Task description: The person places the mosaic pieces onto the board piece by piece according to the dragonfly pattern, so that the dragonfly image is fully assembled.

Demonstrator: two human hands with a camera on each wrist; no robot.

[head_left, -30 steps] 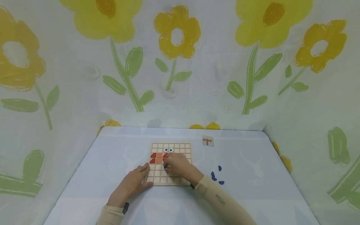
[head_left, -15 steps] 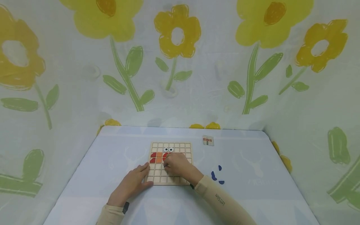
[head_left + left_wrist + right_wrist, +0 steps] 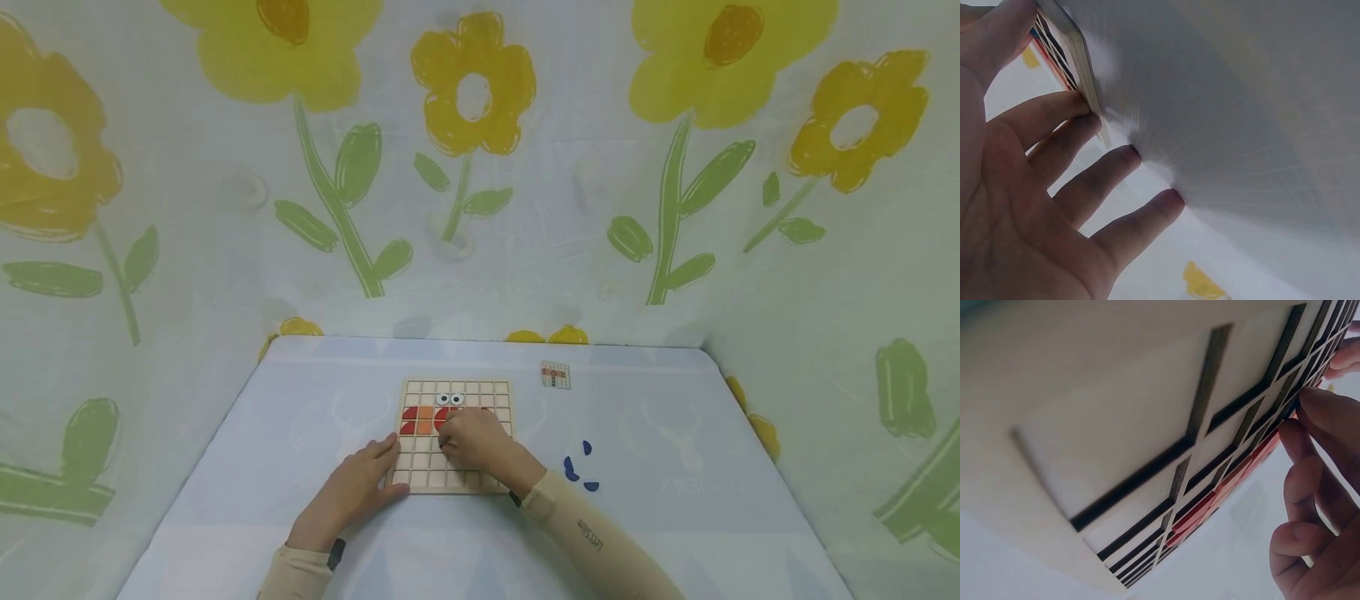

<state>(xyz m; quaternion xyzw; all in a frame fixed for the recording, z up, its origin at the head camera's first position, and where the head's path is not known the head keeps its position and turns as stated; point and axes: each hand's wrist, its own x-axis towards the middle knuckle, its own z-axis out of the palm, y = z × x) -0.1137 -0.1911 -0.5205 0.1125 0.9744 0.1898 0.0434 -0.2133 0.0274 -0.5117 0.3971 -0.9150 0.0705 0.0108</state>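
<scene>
A square wooden grid board (image 3: 418, 478) lies on the table. My left hand (image 3: 360, 487) rests at its front left corner, fingers extended along the side. In the left wrist view, fingertips (image 3: 1091, 119) touch the board's edge. Over the middle of the grid, my right hand (image 3: 480, 442) pinches a small dark blue piece (image 3: 1291, 407) between thumb and finger, low against the cells. Red pieces (image 3: 408, 414), orange pieces (image 3: 425, 420) and two round eye pieces (image 3: 450, 400) sit in the upper cells. The right hand hides part of the red row.
Several dark blue half-round pieces (image 3: 592, 486) lie loose on the table (image 3: 675, 533) to the right of the board. Behind them is a small card (image 3: 556, 375) printed with a grid picture. A flower-patterned cloth (image 3: 555, 250) closes off the back and sides.
The blue piece at my right fingertips has sunk from sight in the head view, with the hand shifting only slightly. My left hand stays put.
</scene>
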